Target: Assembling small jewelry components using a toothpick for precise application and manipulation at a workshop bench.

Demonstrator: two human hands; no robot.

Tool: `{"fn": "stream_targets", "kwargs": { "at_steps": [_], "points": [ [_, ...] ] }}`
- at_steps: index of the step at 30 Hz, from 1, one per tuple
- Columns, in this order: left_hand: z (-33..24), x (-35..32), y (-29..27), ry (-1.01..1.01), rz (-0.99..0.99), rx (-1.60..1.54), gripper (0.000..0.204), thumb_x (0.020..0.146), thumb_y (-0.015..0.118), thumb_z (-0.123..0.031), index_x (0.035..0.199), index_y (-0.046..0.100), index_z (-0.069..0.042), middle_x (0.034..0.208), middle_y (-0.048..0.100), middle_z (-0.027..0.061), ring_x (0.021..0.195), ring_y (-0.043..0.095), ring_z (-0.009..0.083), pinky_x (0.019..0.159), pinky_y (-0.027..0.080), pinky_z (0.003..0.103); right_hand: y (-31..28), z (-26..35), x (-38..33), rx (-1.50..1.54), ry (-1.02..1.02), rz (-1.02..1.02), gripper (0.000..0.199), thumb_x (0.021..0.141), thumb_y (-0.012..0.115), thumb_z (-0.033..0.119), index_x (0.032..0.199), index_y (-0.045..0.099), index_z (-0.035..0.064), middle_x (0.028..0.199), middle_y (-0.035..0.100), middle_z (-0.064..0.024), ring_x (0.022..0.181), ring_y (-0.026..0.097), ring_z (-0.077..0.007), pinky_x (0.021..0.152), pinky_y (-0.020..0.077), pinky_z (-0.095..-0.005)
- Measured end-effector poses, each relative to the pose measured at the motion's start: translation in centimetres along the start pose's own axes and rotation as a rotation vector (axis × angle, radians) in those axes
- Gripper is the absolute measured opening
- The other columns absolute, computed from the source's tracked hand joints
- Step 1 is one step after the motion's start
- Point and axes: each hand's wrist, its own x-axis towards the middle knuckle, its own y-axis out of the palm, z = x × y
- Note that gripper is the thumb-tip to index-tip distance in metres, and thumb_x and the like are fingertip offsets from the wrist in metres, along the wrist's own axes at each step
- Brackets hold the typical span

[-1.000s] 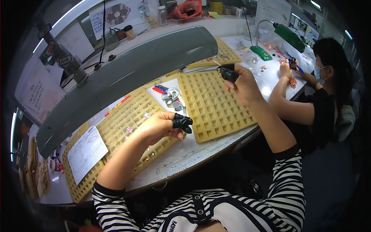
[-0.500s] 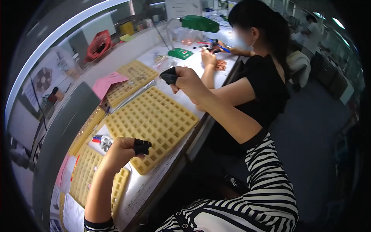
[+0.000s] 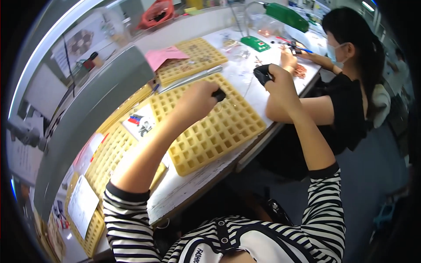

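Observation:
Over the far left part of a yellow tray with rows of small square pockets, my left hand is closed, black covers on its fingertips. A faint thin line, perhaps a fine strand, shows just below those fingertips; what they pinch is too small to tell. My right hand, also in black finger covers, is held up beyond the tray's right edge. Its fingers are pressed together, and whatever they hold, if anything, cannot be made out. Most of the tray's near pockets look bare.
Farther back lie a second tray, a pink paper and a long silvery strip. A grey lamp arm crosses the left side. Another person works at the right beneath a green lamp. Small red, blue and silver pieces lie left.
My left hand has moved up and to the right, from the tray's near left corner to over its far part. My right hand stays raised and pinched. The view has shifted left.

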Motion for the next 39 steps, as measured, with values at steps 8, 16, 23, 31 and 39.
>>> {"fn": "stream_targets", "kwargs": {
  "at_steps": [8, 16, 23, 31, 39],
  "points": [
    [0.4, 2.3, 1.3, -0.095, 0.006, -0.132, 0.016, 0.07, 0.051, -0.002, 0.08, 0.061, 0.003, 0.071, 0.06, 0.0189, 0.066, 0.058, 0.0296, 0.061, 0.045, 0.037, 2.6, 0.2, -1.4, -0.306, -0.086, 0.05, 0.012, 0.067, 0.055, 0.001, 0.078, 0.057, 0.002, 0.079, 0.057, -0.0138, 0.077, 0.056, -0.0325, 0.065, 0.045, -0.0385],
    [1.4, 3.7, 2.7, -0.176, 0.028, -0.261, 0.017, 0.068, 0.055, -0.004, 0.082, 0.062, 0.003, 0.076, 0.059, 0.0246, 0.075, 0.057, 0.0398, 0.067, 0.046, 0.041, 3.5, 0.2, -0.9, -0.229, -0.133, 0.002, 0.008, 0.069, 0.055, 0.003, 0.076, 0.056, 0.0022, 0.079, 0.057, -0.0132, 0.074, 0.056, -0.0328, 0.064, 0.0452, -0.0382],
    [3.9, 4.2, 5.1, -0.056, -0.057, -0.231, 0.013, 0.071, 0.051, 0.0, 0.078, 0.062, 0.003, 0.062, 0.06, 0.0084, 0.055, 0.055, 0.0137, 0.052, 0.042, 0.029, 4.1, -0.4, -1.0, -0.285, -0.115, 0.074, 0.008, 0.07, 0.056, 0.005, 0.077, 0.054, 0.0018, 0.078, 0.055, -0.0137, 0.072, 0.056, -0.0344, 0.062, 0.0446, -0.0403],
    [2.6, 3.3, 5.0, -0.159, -0.066, -0.332, 0.013, 0.068, 0.056, -0.006, 0.076, 0.061, 0.003, 0.077, 0.059, 0.0243, 0.077, 0.057, 0.0393, 0.069, 0.045, 0.042, 5.0, -0.2, -2.6, -0.491, -0.06, 0.33, 0.014, 0.07, 0.055, 0.005, 0.084, 0.057, 0.0057, 0.085, 0.054, -0.0101, 0.079, 0.056, -0.0308, 0.068, 0.0448, -0.0403],
    [3.1, 1.7, 4.6, -0.182, -0.065, -0.296, 0.016, 0.069, 0.052, -0.001, 0.083, 0.059, 0.003, 0.081, 0.059, 0.0247, 0.079, 0.057, 0.0404, 0.069, 0.045, 0.041, 4.4, 1.3, -3.0, -0.508, -0.028, 0.424, 0.015, 0.069, 0.055, 0.004, 0.084, 0.059, 0.0046, 0.086, 0.054, -0.01, 0.086, 0.055, -0.0293, 0.073, 0.0445, -0.0389]
  ]
}}
